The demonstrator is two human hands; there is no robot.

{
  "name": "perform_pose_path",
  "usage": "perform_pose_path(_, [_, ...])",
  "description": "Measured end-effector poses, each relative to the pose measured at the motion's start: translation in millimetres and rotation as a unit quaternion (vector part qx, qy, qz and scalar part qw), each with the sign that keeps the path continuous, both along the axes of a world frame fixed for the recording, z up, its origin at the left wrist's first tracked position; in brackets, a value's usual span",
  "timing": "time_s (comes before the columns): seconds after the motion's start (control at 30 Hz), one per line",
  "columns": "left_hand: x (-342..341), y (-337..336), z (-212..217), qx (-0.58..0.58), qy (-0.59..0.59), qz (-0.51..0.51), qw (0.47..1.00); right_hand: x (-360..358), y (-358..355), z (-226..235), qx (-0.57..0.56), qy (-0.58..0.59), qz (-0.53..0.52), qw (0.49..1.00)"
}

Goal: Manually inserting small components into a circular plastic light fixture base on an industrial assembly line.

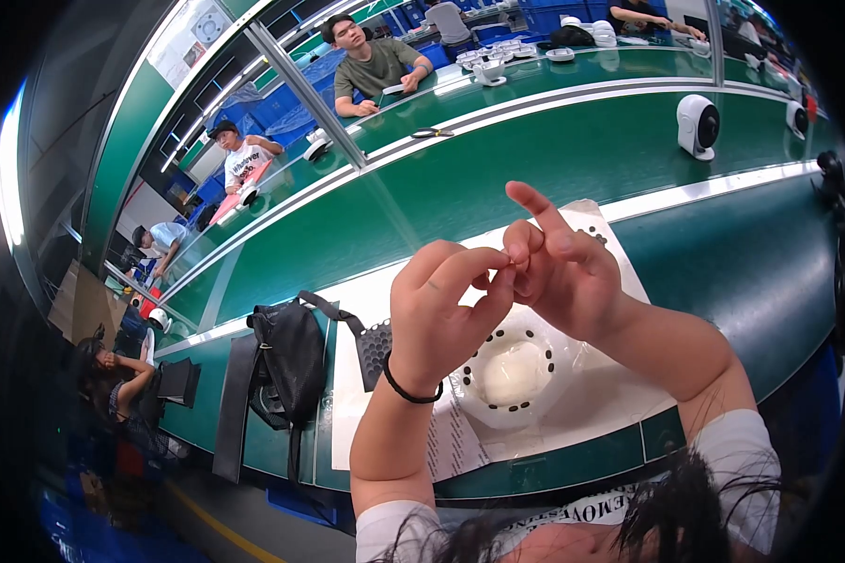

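Note:
Above the bench my left hand (446, 305) and my right hand (573, 272) meet fingertip to fingertip. Each pinches with thumb and fingers, and whatever lies between them is too small to make out. My right index finger points up, apart from the pinch. Below the hands lies a round white plastic part (507, 373) with small black oval pads spaced around it, seemingly on clear film. Behind my left wrist is a dark sheet (375, 352) with rows of round dots, partly covered by the arm. Beside my forearm lies a printed paper sheet (453, 441).
A white board (343, 427) covers part of the green bench. Left of it lie a black bag (291, 352) and a dark flat case (235, 403). A white camera-like device (698, 127) stands on the green conveyor (573, 141). Several people work beyond a metal post (310, 98).

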State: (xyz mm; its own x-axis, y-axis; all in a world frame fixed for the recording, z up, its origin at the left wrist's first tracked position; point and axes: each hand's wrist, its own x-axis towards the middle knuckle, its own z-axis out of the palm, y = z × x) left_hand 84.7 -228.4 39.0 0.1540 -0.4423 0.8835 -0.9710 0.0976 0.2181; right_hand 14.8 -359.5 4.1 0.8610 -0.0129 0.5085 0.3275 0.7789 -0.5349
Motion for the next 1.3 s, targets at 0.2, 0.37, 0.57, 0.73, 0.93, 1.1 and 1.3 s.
perform_pose_path(0.2, [-0.3, 0.3, 0.5, -0.005, -0.019, 0.014, 1.000, -0.4, 0.6, 0.5, -0.004, 0.000, -0.003, 1.000])
perform_pose_path(0.37, [0.4, 1.3, 0.7, 0.000, -0.024, 0.016, 1.000, -0.3, 0.8, 0.6, -0.009, 0.001, -0.006, 1.000])
perform_pose_path(0.57, [0.0, 1.6, 0.4, 0.001, -0.017, 0.017, 1.000, -0.6, -0.2, 0.7, -0.021, -0.013, -0.004, 1.000])
perform_pose_path(0.73, [-1.5, 2.2, 1.7, 0.000, -0.018, 0.021, 1.000, -1.1, -0.2, 1.1, -0.029, -0.008, -0.012, 0.999])
perform_pose_path(0.93, [-0.4, 1.2, 0.6, 0.000, -0.025, 0.016, 1.000, -1.8, -1.4, 1.7, -0.043, -0.006, -0.019, 0.999])
perform_pose_path(1.1, [0.0, 3.3, 1.5, 0.008, -0.034, 0.025, 0.999, 0.0, -2.2, 2.0, -0.063, -0.022, -0.034, 0.997])
perform_pose_path(1.3, [1.3, 2.9, 0.3, 0.005, -0.028, 0.029, 0.999, 0.0, 0.7, 0.2, -0.066, -0.006, -0.047, 0.997])
